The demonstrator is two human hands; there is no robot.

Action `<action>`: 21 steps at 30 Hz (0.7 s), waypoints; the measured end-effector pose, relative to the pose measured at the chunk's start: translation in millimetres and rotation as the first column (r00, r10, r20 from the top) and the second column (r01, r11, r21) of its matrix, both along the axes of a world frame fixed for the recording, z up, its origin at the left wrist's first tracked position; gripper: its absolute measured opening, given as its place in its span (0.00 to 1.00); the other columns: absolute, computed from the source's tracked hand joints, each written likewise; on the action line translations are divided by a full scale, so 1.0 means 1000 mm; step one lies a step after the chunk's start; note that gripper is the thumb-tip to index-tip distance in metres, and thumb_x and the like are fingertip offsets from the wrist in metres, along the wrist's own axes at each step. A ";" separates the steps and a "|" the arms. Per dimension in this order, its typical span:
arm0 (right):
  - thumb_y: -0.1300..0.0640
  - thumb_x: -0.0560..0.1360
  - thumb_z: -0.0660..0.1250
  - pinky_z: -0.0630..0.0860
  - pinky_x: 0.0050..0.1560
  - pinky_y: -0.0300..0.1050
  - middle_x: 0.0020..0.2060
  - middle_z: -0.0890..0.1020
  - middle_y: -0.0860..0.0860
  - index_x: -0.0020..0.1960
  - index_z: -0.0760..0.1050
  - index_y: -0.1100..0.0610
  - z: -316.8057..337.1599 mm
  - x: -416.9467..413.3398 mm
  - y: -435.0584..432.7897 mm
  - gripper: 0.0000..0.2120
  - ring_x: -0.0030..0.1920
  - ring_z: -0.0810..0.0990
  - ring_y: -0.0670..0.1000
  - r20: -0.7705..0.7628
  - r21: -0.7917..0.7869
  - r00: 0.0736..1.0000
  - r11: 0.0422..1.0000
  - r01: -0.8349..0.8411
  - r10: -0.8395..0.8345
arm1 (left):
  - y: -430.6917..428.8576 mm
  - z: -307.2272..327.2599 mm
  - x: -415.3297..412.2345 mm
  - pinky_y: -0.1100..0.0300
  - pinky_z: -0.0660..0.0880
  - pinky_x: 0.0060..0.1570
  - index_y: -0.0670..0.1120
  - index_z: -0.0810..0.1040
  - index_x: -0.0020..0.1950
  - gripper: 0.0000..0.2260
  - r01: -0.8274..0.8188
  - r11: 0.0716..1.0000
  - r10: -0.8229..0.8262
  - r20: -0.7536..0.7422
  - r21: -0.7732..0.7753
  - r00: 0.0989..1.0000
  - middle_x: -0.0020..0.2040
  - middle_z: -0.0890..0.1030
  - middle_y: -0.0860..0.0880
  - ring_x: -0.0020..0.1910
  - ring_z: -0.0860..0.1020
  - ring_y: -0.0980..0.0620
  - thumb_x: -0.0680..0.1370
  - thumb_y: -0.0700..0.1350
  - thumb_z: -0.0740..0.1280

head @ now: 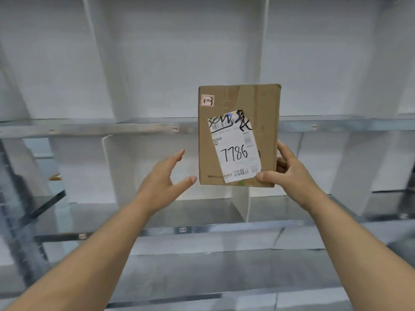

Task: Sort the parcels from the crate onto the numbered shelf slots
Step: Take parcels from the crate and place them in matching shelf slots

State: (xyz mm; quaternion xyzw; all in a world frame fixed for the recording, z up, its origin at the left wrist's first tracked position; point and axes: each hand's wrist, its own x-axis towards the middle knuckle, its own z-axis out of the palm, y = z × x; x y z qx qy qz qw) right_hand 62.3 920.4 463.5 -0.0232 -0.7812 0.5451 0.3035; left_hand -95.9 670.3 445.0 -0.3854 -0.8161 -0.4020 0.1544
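Flat brown cardboard parcel, white label handwritten "7786", small "1-3" sticker, is gripped upright by right hand; left hand is held open, empty, just beside.

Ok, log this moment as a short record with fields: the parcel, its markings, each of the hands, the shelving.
parcel: flat brown cardboard box, held upright in front of the shelving
markings: white label with handwritten 7786; small red-edged sticker reading 1-3, top left
right: right hand grips the box's lower right corner, thumb on the front
left: left hand open, fingers spread, near the box's left edge, seemingly apart
shelving: metal shelves with white dividers; small edge tags unreadable
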 end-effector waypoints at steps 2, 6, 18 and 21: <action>0.50 0.56 0.77 0.78 0.54 0.46 0.54 0.82 0.49 0.73 0.61 0.40 0.007 0.010 0.019 0.49 0.55 0.82 0.47 -0.017 0.005 0.999 0.999 0.050 -0.049 | 0.030 0.011 -0.001 0.54 0.64 0.68 0.56 0.58 0.76 0.34 0.025 0.999 -0.027 -0.060 -0.038 0.998 0.72 0.68 0.54 0.71 0.65 0.54 0.74 0.60 0.68; 0.50 0.56 0.76 0.77 0.57 0.48 0.54 0.83 0.48 0.73 0.61 0.38 0.024 0.025 0.057 0.48 0.55 0.81 0.46 -0.047 0.026 0.989 0.989 0.143 -0.141 | 0.081 0.031 -0.007 0.54 0.63 0.68 0.56 0.56 0.77 0.35 0.072 0.988 -0.093 -0.154 -0.136 0.984 0.74 0.65 0.53 0.73 0.62 0.53 0.74 0.59 0.68; 0.60 0.64 0.77 0.76 0.41 0.30 0.50 0.83 0.48 0.73 0.62 0.43 0.073 0.019 0.169 0.43 0.47 0.82 0.40 -0.126 0.056 0.932 0.936 0.348 -0.339 | 0.217 0.095 -0.041 0.62 0.61 0.64 0.58 0.54 0.77 0.34 0.224 0.954 -0.279 -0.311 -0.199 0.909 0.74 0.64 0.54 0.72 0.60 0.55 0.76 0.59 0.66; 0.65 0.68 0.75 0.75 0.40 0.27 0.51 0.83 0.48 0.73 0.62 0.45 0.077 0.012 0.204 0.40 0.46 0.82 0.39 -0.142 0.061 0.925 0.929 0.365 -0.354 | 0.248 0.100 -0.044 0.60 0.61 0.65 0.57 0.54 0.77 0.33 0.237 0.951 -0.288 -0.290 -0.200 0.913 0.74 0.64 0.53 0.72 0.61 0.54 0.76 0.59 0.65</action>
